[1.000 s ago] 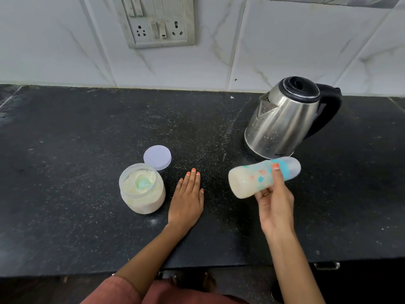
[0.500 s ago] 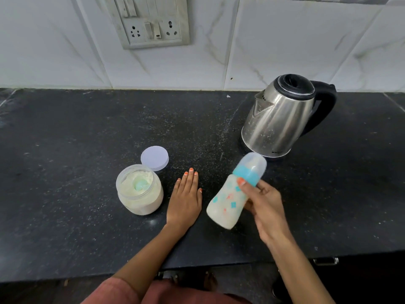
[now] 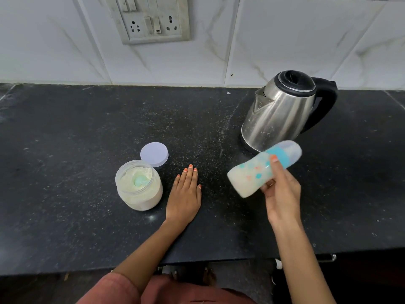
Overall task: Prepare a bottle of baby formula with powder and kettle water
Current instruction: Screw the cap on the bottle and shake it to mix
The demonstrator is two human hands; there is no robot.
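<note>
The baby bottle (image 3: 260, 170), capped with a clear dome over a blue collar and filled with milky white liquid, is held in the air above the counter (image 3: 65, 150), tilted nearly on its side with the cap pointing up and to the right. Its outline is blurred. The right hand (image 3: 280, 194) has its grip closed around the bottle's middle, a fingertip pressed on the near side by the collar. Just beyond the cap stands the steel electric kettle (image 3: 278, 115), lid shut, black handle to the right, at the far right of the counter.

The left hand (image 3: 185, 194) lies flat on the counter, palm down, fingers straight and together, grasping nothing. Just left of it sits the open formula jar (image 3: 139, 187), full of pale powder with a blue-green scoop (image 3: 140, 180) sunk in the middle. The jar's white lid (image 3: 154, 154) lies flat just behind it, touching or nearly touching the rim. On the tiled wall (image 3: 306, 40) behind is a switch and socket plate (image 3: 151, 18).
</note>
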